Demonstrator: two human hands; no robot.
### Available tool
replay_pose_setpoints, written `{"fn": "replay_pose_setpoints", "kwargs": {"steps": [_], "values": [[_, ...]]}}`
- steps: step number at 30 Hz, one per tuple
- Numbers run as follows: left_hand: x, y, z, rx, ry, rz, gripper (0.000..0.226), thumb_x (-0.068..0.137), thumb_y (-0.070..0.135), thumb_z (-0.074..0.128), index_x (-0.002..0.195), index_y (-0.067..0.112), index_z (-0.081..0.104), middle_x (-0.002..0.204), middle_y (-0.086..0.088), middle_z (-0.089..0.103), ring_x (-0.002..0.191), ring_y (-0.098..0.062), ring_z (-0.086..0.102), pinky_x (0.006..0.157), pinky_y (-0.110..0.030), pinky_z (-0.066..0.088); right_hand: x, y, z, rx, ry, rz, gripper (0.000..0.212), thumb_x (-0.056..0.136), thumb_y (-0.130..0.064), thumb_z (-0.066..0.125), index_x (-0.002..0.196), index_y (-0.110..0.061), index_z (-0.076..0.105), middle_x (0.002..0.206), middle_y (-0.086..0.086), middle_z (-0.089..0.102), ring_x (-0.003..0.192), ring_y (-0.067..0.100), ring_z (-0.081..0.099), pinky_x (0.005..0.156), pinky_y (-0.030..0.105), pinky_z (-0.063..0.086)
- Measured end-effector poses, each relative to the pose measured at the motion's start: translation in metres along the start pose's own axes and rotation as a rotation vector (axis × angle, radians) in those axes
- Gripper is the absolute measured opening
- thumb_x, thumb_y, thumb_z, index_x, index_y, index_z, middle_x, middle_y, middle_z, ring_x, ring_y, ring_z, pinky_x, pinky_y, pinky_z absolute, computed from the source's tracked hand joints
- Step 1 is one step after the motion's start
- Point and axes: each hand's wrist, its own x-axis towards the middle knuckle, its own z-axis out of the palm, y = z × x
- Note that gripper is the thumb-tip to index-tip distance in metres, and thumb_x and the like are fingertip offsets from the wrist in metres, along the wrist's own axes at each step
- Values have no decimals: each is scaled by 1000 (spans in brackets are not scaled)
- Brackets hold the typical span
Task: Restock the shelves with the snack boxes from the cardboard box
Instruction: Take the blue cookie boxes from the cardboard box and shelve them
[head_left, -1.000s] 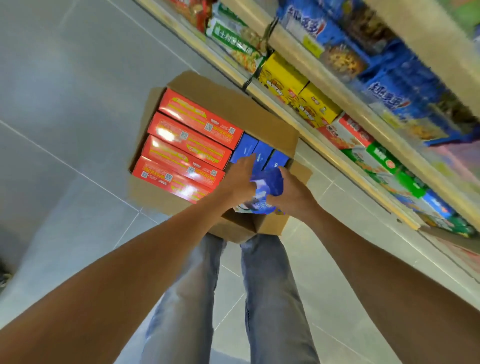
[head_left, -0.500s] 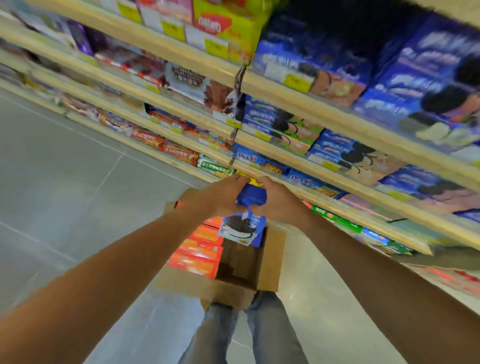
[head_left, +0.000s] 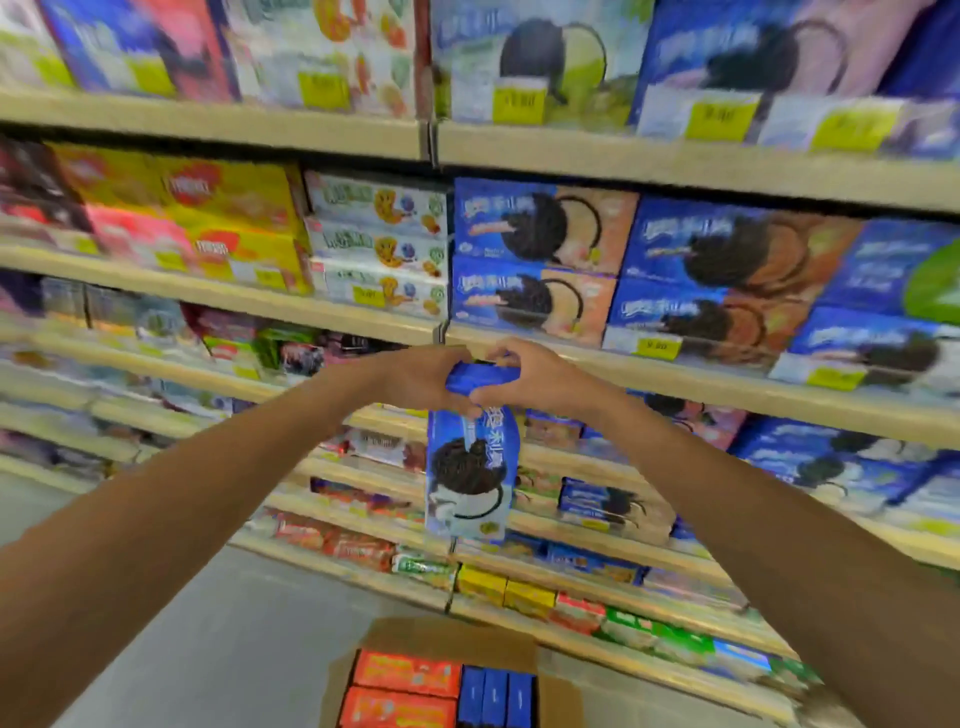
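Restocking far from finished, by the look of it: one box in the air, none of this load shelved yet.
Shelves (head_left: 675, 171) rise beyond your cardboard box (head_left: 447, 636), which holds red boxes (head_left: 408, 673) and blue boxes (head_left: 496, 693) to place. High above that carton hangs one blue snack box (head_left: 470, 478), its top end gripped by your left hand (head_left: 415, 382) and right hand (head_left: 535, 379), fingers curled round it, probably bound for the blurred blue rows.

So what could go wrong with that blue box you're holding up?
It might slip: the left hand and right hand grip only the top end of the blue box, and the rest hangs free, with the carton on the floor below. Also the shelves nearby look packed, so squeezing it in could knock stacked boxes off.
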Motion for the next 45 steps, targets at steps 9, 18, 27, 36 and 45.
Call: {"fn": "replay_pose_setpoints", "kwargs": {"steps": [9,18,27,36,45], "values": [[-57,45,-115,-472,461,118,35,88,45,58,111,20,54,104,0,61,93,-16,61,83,-31,46,-26,-101,-95,-56,204,-168,71,85,-42,66,143,-18,34,111,-4,46,92,8,51,64,12,39],[-58,51,-181,-1034,885,187,20,94,38,52,91,19,59,93,-1,64,81,-12,62,82,-29,48,-36,-142,-182,-38,520,-245,54,90,-31,62,137,-12,44,115,2,52,109,16,53,85,26,41],[-12,70,-216,-1451,976,252,19,95,41,49,90,24,56,91,4,62,79,-11,57,67,-25,44,-19,-167,-226,63,588,-179,44,96,-21,52,137,-10,42,123,4,53,102,17,55,91,39,50],[31,107,-246,-1426,1129,246,25,94,35,54,103,12,55,86,-1,61,61,-8,62,42,-17,50,6,-156,-254,16,727,-238,43,93,-25,55,131,-7,46,129,12,54,115,31,53,98,50,45],[63,97,-260,-943,1096,214,55,89,40,59,127,14,30,123,-10,48,105,-23,55,90,-36,47,23,-141,-272,248,725,-220,51,93,-25,53,142,-25,38,132,-5,48,112,20,52,76,36,48]]}}
